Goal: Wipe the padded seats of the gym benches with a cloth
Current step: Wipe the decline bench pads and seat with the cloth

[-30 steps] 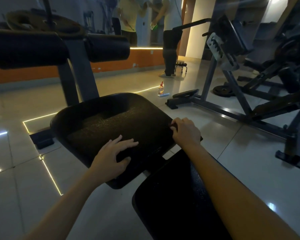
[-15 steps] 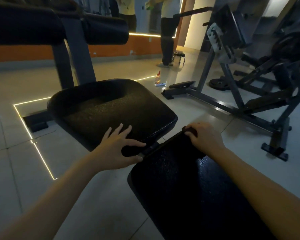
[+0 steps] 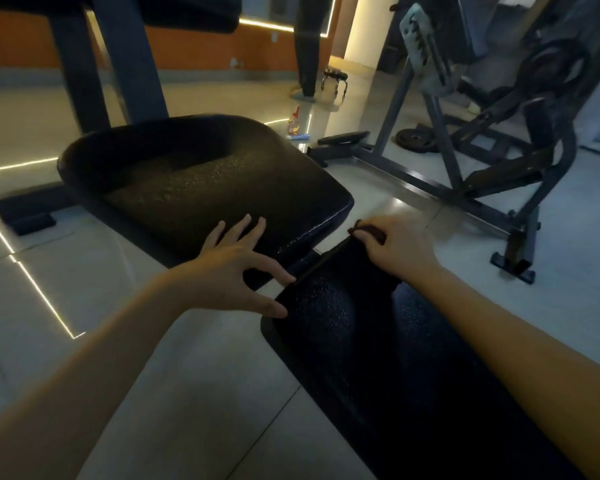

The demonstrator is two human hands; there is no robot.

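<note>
A black padded seat (image 3: 201, 181) of a gym bench fills the middle, its surface speckled with droplets. The bench's long black back pad (image 3: 378, 358) runs toward me at lower right. My left hand (image 3: 238, 268) rests with spread fingers on the seat's near edge, thumb down by the gap between the pads. My right hand (image 3: 395, 249) presses a small dark cloth (image 3: 366, 233) onto the far end of the back pad; the hand covers most of the cloth.
The bench's upright post (image 3: 118, 60) and roller pads stand behind the seat. A grey machine frame (image 3: 465, 174) with a weight plate (image 3: 414, 138) stands at right. A spray bottle (image 3: 294, 124) lies on the tiled floor. A person's legs (image 3: 307, 46) stand far back.
My right hand with the cloth has left the seat's right edge and come back onto the far end of the back pad. The left hand slid toward the seat's near corner.
</note>
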